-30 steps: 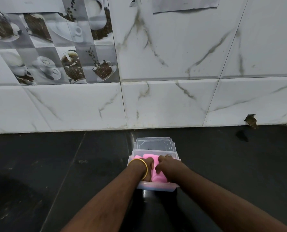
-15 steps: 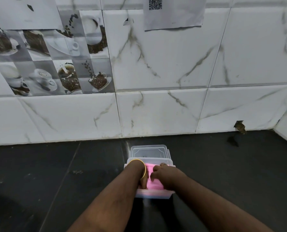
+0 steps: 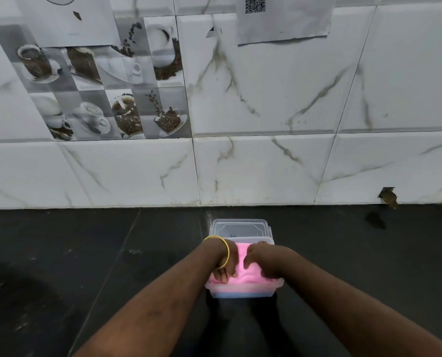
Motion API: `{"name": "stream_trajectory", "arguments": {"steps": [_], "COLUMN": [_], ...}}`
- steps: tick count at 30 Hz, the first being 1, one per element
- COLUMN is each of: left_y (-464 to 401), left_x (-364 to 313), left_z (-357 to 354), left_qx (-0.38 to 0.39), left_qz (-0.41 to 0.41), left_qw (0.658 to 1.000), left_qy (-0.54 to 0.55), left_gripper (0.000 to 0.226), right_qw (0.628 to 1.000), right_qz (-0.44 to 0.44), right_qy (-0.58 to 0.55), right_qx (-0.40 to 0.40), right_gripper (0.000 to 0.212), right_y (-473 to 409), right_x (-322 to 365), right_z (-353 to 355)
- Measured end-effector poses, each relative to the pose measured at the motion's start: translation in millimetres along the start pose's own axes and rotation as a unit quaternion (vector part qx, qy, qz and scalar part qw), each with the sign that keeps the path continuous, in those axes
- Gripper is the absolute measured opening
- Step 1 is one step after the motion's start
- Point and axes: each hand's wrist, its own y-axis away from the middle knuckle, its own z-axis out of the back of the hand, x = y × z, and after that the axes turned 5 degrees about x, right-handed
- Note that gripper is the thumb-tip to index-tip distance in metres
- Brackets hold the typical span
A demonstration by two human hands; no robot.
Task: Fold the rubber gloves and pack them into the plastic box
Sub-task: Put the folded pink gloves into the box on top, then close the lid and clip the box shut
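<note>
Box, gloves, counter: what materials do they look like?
Plastic box: translucent, frosted plastic, since pink shows through its wall. Rubber gloves: soft pink, matte, creased and yielding under both hands, probably rubber. Counter: dark polished stone or tile, with faint reflections and a seam line.

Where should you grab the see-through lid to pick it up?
Probably by its two short side edges, coming down from above. The lid lies flat on the counter just behind the plastic box, and both hands block its near edge.
</note>
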Motion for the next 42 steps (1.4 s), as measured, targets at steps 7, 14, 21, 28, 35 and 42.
{"name": "stream_trajectory", "arguments": {"steps": [7,14,21,28,35,42], "left_y": [-4,-57,-89,-95,-47,6], "left_x": [27,68,79,77,47,38], "left_z": [53,60,61,60,81,72], "left_qx": [-0.207,-0.326,-0.264,-0.234,-0.338,-0.36], "left_qz": [-0.142,-0.05,0.016,-0.002,-0.107,-0.224], "left_qw": [0.933,0.882,0.909,0.84,0.709,0.574], "left_qy": [0.26,0.336,0.322,0.489,0.61,0.701], "left_gripper": [0.004,0.025,0.051,0.057,0.053,0.028], "right_qw": [0.907,0.778,0.748,0.701,0.63,0.353], "right_qz": [-0.083,-0.256,-0.345,-0.314,-0.223,-0.119], "right_qy": [-0.314,-0.505,-0.538,-0.626,-0.642,-0.815], "right_qx": [-0.27,-0.273,-0.182,-0.134,-0.377,-0.444], "right_gripper": [0.021,0.025,0.032,0.06,0.029,0.017], "right_y": [-9,-40,-69,-74,-47,-6], "right_x": [-27,-61,-76,-79,-64,-43], "right_z": [41,17,-13,-13,34,61]}}
